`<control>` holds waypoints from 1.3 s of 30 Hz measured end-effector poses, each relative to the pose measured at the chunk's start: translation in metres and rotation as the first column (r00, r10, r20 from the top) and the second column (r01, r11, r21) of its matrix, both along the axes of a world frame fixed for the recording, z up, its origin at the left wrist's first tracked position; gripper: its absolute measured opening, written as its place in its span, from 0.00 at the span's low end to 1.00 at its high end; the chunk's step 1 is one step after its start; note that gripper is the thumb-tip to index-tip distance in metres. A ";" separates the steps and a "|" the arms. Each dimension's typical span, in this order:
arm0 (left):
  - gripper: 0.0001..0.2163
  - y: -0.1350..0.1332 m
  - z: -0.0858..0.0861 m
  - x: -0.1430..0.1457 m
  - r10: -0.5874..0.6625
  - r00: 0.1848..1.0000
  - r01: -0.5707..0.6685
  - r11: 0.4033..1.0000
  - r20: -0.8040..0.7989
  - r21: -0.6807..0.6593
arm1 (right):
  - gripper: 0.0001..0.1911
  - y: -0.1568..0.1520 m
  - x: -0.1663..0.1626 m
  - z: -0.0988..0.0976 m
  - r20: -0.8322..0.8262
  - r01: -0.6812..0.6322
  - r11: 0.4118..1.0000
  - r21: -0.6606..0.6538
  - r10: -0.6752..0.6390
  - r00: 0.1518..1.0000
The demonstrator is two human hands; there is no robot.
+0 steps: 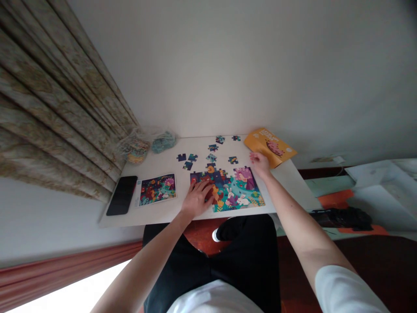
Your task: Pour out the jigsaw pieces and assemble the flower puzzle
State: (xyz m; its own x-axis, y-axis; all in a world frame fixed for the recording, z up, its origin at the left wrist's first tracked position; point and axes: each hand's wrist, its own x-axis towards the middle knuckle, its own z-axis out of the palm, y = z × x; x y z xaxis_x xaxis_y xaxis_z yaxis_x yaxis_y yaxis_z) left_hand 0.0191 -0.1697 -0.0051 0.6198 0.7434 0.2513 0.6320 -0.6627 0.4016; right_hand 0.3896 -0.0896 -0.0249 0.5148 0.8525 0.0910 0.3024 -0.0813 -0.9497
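My left hand [196, 199] lies flat with fingers spread on the left part of a partly joined jigsaw puzzle [244, 191], covering some of it. The picture shows white rabbits, plants and a purple shape on teal. My right hand [259, 162] is beyond the puzzle's upper right corner, beside an orange package [272, 145]. Its fingers are curled in, and whatever they may hold is hidden. Several loose pieces lie behind the puzzle, among them a dark piece [181, 157] and a piece [233, 160] near my right hand.
Left of the puzzle lie a picture card [158, 190] and a black phone [121, 195]. Two clear bags of pieces, one yellowish [138, 152] and one teal [163, 142], stand at the back left of the white table [299, 187]. A curtain [58, 95] hangs at the left.
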 end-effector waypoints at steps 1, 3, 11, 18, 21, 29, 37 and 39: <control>0.18 0.000 0.000 0.000 -0.002 1.000 0.002 1.000 0.000 0.001 | 0.09 -0.003 0.001 -0.001 0.001 0.002 1.000 0.004 -0.002 1.000; 0.18 0.000 0.000 0.000 0.000 1.000 0.000 1.000 0.004 0.000 | 0.09 -0.009 -0.001 -0.002 0.034 -0.011 1.000 0.021 0.010 0.999; 0.18 -0.001 0.002 0.000 0.002 0.997 -0.002 1.000 -0.076 -0.007 | 0.21 -0.052 -0.026 -0.015 0.354 -0.149 0.989 0.020 0.132 0.926; 0.19 -0.002 0.001 0.000 0.008 0.995 -0.007 1.000 -0.102 0.015 | 0.27 -0.082 -0.056 -0.015 0.696 -0.255 0.952 -0.172 0.300 0.653; 0.18 -0.003 0.001 0.001 0.012 0.994 -0.009 0.999 -0.112 0.031 | 0.27 -0.088 -0.067 -0.010 0.763 -0.224 0.940 -0.259 0.341 0.549; 0.18 -0.005 0.002 0.002 0.021 0.994 -0.017 0.999 -0.107 0.030 | 0.21 -0.073 -0.066 -0.007 0.765 -0.186 0.968 -0.169 0.248 0.595; 0.18 -0.003 0.005 0.002 0.019 0.995 -0.020 1.000 -0.100 -0.004 | 0.18 0.052 -0.108 0.020 0.679 -0.444 0.883 -0.151 0.419 0.603; 0.18 -0.003 0.006 0.002 0.017 0.996 -0.019 1.000 -0.093 -0.012 | 0.21 0.087 -0.117 0.022 0.665 -0.495 0.839 -0.225 0.504 0.551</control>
